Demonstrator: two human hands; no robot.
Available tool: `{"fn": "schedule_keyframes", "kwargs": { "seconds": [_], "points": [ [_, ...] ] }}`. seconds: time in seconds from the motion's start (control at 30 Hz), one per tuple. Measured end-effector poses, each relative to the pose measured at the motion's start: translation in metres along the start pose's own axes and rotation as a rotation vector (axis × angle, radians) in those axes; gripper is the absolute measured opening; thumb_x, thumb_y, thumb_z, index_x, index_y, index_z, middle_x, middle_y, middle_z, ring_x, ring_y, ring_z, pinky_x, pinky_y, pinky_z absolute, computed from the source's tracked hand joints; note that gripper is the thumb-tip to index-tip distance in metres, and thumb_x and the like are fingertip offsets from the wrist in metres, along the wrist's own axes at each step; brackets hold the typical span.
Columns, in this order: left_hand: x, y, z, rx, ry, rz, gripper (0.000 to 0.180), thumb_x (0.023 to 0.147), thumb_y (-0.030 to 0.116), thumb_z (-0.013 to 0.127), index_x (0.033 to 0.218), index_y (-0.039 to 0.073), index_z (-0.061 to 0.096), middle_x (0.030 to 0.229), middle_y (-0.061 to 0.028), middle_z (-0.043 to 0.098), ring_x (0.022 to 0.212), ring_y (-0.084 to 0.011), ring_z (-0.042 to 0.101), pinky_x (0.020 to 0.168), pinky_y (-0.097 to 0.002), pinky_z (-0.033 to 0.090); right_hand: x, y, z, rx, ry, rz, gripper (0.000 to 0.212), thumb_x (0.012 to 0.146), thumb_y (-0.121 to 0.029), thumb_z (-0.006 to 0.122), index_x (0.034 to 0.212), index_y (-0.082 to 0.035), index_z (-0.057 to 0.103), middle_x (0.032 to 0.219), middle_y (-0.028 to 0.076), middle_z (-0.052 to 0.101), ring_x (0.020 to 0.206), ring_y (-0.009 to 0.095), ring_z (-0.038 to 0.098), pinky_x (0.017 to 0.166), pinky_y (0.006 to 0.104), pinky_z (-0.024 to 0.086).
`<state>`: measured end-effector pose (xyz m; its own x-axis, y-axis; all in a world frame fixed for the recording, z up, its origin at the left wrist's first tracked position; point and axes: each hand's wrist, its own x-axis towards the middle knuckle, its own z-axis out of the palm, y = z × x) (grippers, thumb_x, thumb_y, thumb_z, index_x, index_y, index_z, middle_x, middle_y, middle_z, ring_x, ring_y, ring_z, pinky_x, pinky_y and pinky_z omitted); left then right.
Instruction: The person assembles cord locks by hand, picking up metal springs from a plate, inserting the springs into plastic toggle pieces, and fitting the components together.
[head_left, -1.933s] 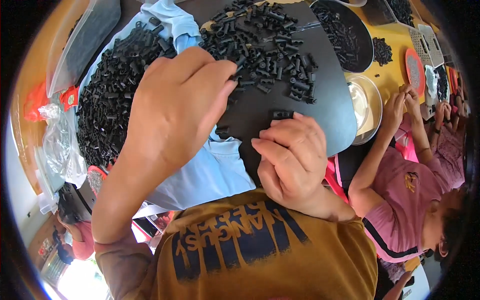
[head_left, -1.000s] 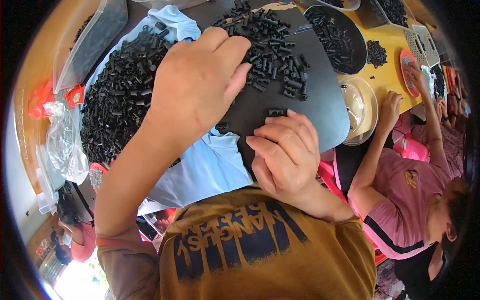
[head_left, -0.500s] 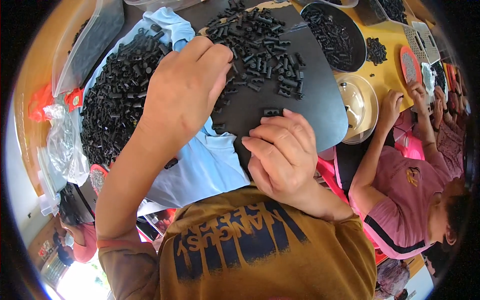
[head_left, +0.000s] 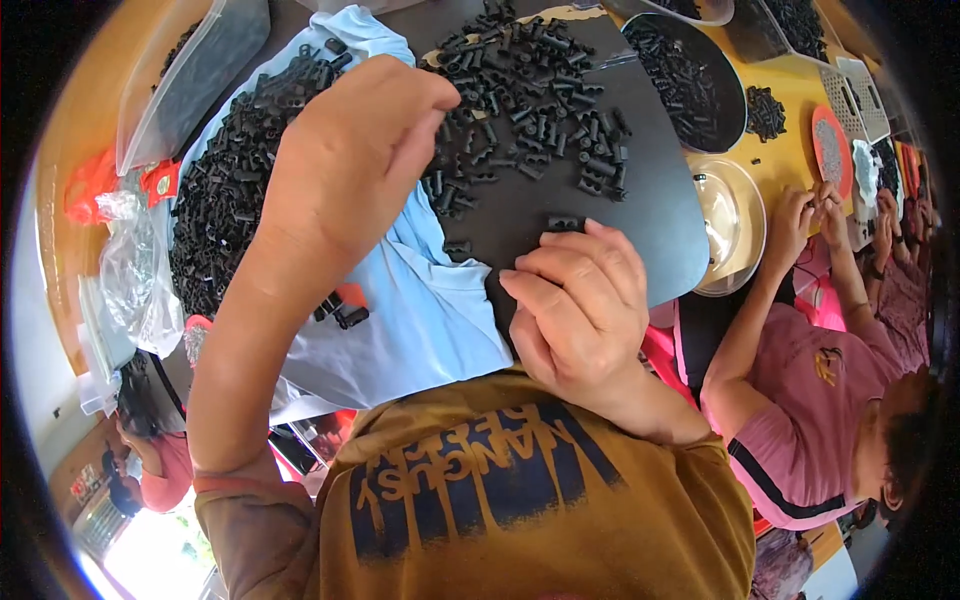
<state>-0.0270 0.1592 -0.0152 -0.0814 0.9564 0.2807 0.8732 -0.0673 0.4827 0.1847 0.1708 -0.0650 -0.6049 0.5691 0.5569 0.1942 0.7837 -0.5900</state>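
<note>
My left hand (head_left: 345, 160) is over the right side of a large heap of black plastic pieces (head_left: 225, 190), which lies on a light blue cloth (head_left: 420, 320). Its fingers curl under and away from me, so their tips and anything between them are hidden. Low over the dark board (head_left: 650, 230), my right hand (head_left: 585, 310) is loosely closed, palm down, its fingertips hiding any contents. Just beyond its knuckles lies a short black ridged tube (head_left: 565, 223). Farther off on the board spreads a looser pile of similar black tubes (head_left: 520, 90).
A dark round bowl (head_left: 690, 85) of black pieces and a clear round container (head_left: 725, 225) stand at the right. A person in a pink shirt (head_left: 800, 400) works there. At the left are a clear plastic bin (head_left: 195, 90) and a crumpled clear bag (head_left: 140, 270).
My left hand has shifted left, from the loose tubes toward the heap on the cloth. My right hand stays beside the lone tube. The pink-shirted person's hands have come together.
</note>
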Motion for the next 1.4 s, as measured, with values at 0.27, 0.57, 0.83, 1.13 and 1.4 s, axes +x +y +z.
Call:
{"fn": "schedule_keyframes", "kwargs": {
  "seconds": [0.27, 0.57, 0.83, 1.13, 1.4],
  "points": [
    [0.007, -0.002, 0.004, 0.200, -0.100, 0.071, 0.016, 0.078, 0.006, 0.061, 0.094, 0.008, 0.060, 0.084, -0.0094, 0.057, 0.074, -0.0324, 0.056, 0.067, -0.0392, 0.045, -0.002, 0.003, -0.001, -0.028, -0.038, -0.026, 0.027, 0.058, -0.015, 0.066, 0.083, -0.007, 0.065, 0.088, 0.006, 0.060, 0.088, 0.024, 0.059, 0.088, 0.0432, 0.043],
    [0.007, -0.004, 0.002, 0.242, -0.171, 0.196, 0.016, 0.077, 0.005, 0.061, 0.093, 0.007, 0.062, 0.082, -0.0092, 0.057, 0.075, -0.0286, 0.058, 0.064, -0.0358, 0.045, -0.001, 0.004, 0.003, -0.048, 0.007, -0.043, 0.022, 0.059, -0.015, 0.065, 0.080, -0.007, 0.065, 0.085, 0.005, 0.061, 0.085, 0.023, 0.060, 0.086, 0.0409, 0.045],
    [0.026, 0.000, -0.001, 0.389, -0.293, 0.258, 0.016, 0.070, 0.005, 0.059, 0.086, 0.007, 0.059, 0.079, -0.0093, 0.054, 0.075, -0.0309, 0.055, 0.065, -0.0396, 0.042, -0.002, 0.002, 0.005, -0.072, -0.002, -0.051, 0.023, 0.060, -0.013, 0.065, 0.082, -0.008, 0.065, 0.084, 0.005, 0.061, 0.084, 0.023, 0.060, 0.085, 0.0418, 0.045],
    [0.032, -0.004, -0.001, 0.356, -0.266, 0.411, 0.011, 0.069, 0.007, 0.060, 0.079, 0.006, 0.055, 0.074, -0.0091, 0.052, 0.073, -0.0285, 0.054, 0.066, -0.0372, 0.039, 0.000, 0.002, 0.006, -0.074, 0.013, -0.068, 0.023, 0.059, -0.009, 0.065, 0.081, -0.008, 0.064, 0.085, 0.005, 0.061, 0.083, 0.024, 0.060, 0.082, 0.0421, 0.045],
    [0.006, 0.018, -0.026, 0.012, -0.123, 0.126, 0.015, 0.069, 0.005, 0.064, 0.082, 0.005, 0.055, 0.072, -0.0036, 0.051, 0.061, -0.0178, 0.050, 0.059, -0.0289, 0.039, 0.006, -0.004, -0.005, 0.147, 0.004, 0.048, 0.026, 0.062, 0.001, 0.064, 0.086, -0.007, 0.063, 0.086, 0.006, 0.062, 0.080, 0.026, 0.060, 0.080, 0.0421, 0.045]
  ]
}}
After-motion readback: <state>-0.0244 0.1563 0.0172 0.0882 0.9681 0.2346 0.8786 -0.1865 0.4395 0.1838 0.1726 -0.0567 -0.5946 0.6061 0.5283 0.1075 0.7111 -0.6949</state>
